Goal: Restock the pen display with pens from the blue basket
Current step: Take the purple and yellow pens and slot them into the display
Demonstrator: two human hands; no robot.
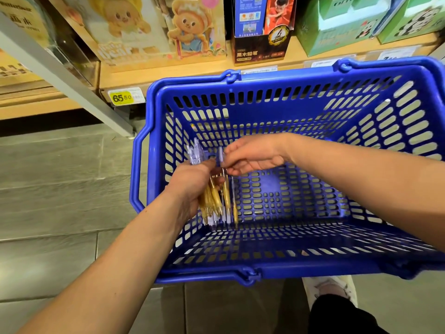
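A blue plastic basket (pixel 301 263) fills the middle and right of the head view. Inside it, near its left wall, my left hand (pixel 190 186) grips a bundle of pens (pixel 215 201) with yellow barrels and pale lilac ends. My right hand (pixel 252 156) reaches in from the right and pinches the lilac top of one pen (pixel 221 156) beside the bundle. The bundle's tips point down toward the basket floor. The pen display is not in view.
A wooden shelf (pixel 192 71) behind the basket carries cartoon bear boxes (pixel 154 27), a dark pencil box (pixel 260 44) and green panda boxes (pixel 361 22). A yellow price tag (pixel 120 98) sits on the shelf edge. Grey floor tiles (pixel 60 189) lie at left; my shoe (pixel 330 289) shows below.
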